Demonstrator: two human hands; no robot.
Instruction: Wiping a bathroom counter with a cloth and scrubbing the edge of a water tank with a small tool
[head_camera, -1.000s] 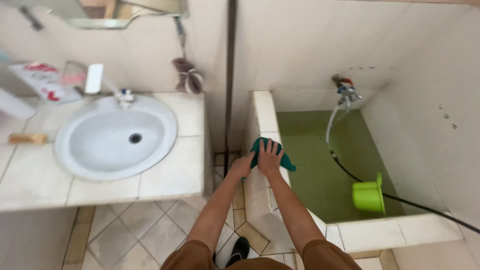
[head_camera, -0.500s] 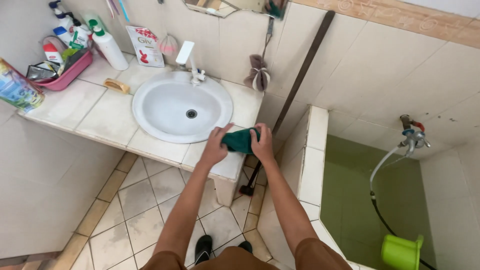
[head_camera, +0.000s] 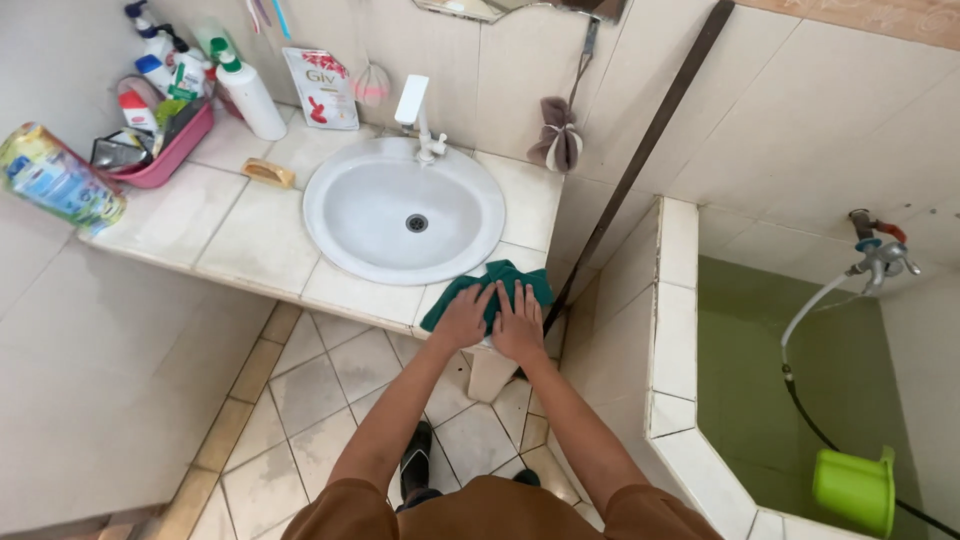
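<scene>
1. Green cloth (head_camera: 500, 282) lies at the centre of the frame, on the front corner of the tiled table (head_camera: 250, 235), just right of the white sink (head_camera: 400, 205)
2. Its long axis runs left to right, and it sticks out beyond the fingertips toward the sink
3. Left hand (head_camera: 463, 318) and right hand (head_camera: 518, 322) are both open and flat, pressing on its near edge, side by side and equally near

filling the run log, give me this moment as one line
left hand: flat on green cloth | right hand: flat on same cloth | cloth: on tiled counter corner beside white sink
</scene>
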